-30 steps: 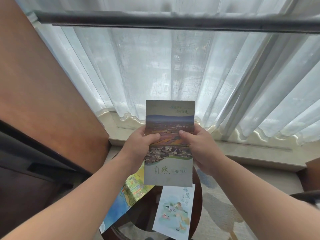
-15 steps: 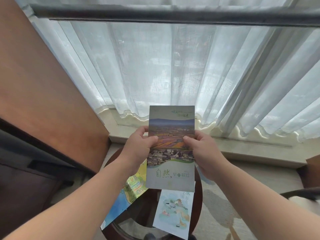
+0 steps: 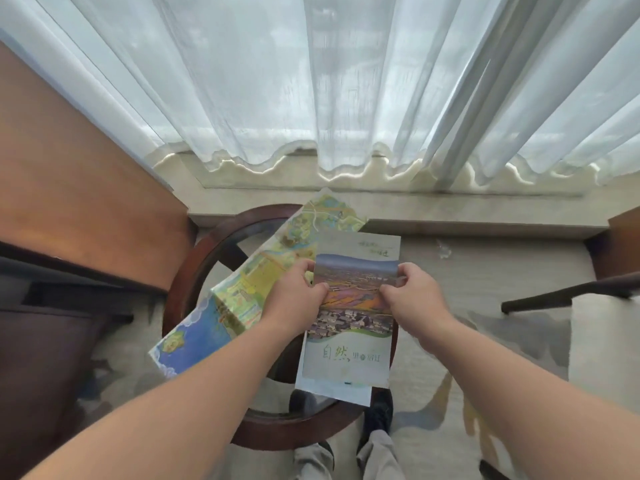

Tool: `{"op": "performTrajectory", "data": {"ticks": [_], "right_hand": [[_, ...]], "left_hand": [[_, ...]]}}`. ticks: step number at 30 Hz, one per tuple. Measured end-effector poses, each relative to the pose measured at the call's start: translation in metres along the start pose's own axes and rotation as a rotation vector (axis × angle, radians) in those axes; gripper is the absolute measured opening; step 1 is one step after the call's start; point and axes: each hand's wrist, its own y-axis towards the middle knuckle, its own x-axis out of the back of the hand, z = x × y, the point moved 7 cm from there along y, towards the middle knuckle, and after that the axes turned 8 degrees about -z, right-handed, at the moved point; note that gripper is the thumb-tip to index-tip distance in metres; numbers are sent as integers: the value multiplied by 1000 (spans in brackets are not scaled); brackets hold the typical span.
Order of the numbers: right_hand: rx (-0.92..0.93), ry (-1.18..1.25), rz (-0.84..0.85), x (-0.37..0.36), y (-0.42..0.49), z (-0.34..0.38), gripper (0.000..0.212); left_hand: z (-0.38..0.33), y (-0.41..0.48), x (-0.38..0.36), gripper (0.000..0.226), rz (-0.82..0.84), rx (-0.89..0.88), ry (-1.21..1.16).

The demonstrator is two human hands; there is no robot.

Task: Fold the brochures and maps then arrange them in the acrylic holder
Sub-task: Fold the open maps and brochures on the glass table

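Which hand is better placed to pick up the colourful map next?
Probably the left. The left hand pinches the left edge of the brochure right above the map, which lies on the left side of the table. The right hand grips the opposite edge, away from the map.

light: soft daylight through sheer curtain (image 3: 311,81) (backlit) | glare: sill (image 3: 391,168) | edges: wide-angle bowing, slight blur

The person wears light grey trousers (image 3: 377,455) and dark shoes (image 3: 379,414) with rounded toes. Both forearms (image 3: 194,393) are bare all the way to the left hand (image 3: 294,299) and the right hand (image 3: 412,296).
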Motion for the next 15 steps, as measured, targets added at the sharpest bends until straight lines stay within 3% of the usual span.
{"op": "performTrajectory", "data": {"ticks": [9,15], "right_hand": [[-81,-208,99,-65,6,-83,68],[-107,-286,144,-95,9,-103,78]], "left_hand": [[76,3,-76,36,83,94,255],[96,3,-85,38,49,105,337]]}}
